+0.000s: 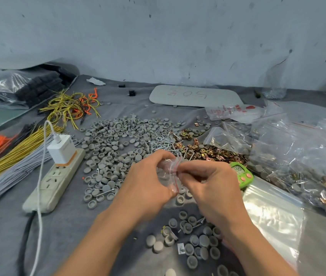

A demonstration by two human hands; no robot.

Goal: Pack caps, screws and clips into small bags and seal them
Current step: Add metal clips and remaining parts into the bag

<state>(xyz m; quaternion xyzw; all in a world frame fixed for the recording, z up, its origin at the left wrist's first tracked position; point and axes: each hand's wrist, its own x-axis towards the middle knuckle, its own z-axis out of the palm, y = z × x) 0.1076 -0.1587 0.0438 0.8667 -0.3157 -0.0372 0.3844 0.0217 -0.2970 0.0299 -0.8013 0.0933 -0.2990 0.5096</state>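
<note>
My left hand (148, 180) and my right hand (208, 184) meet above the grey cloth and both pinch a small clear bag (171, 172) with a red zip line. What is inside the bag is blurred. Behind the hands lies a wide spread of grey caps (116, 148). A heap of silver screws (162, 143) sits just beyond my fingers, with a pile of brass-coloured clips (211, 153) to its right. More grey caps (196, 242) lie scattered near my wrists.
A power strip (56, 180) with a white charger (61, 149) lies at the left, beside bundles of yellow, grey and orange wires (10, 160). A green timer (241, 174) sits at the right. Filled bags (305, 162) and a stack of empty bags (273, 218) occupy the right.
</note>
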